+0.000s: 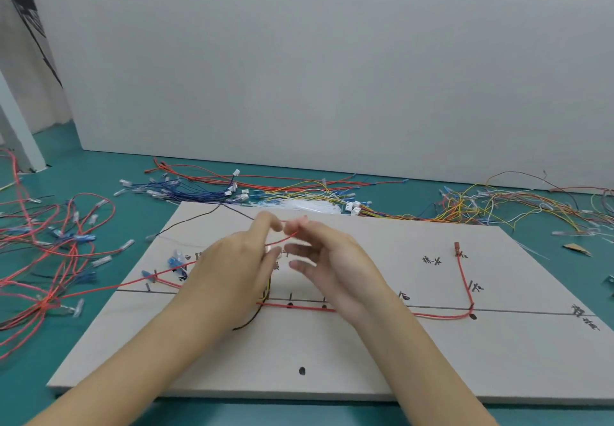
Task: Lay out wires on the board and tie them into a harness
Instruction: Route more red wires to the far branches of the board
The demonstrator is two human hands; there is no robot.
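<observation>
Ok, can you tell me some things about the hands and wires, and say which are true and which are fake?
1. Both hands pinch a red wire. True: the left hand and the right hand hold it above the board.
2. The board is blue. False: it is pale, with black marks.
3. Loose wires lie behind the board. True.
4. The table is red. False: it is teal.

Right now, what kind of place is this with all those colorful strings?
Probably a wire-harness workbench. A marked board lies on a teal table, loose wires are piled behind it, and both hands pinch a red wire.
</observation>
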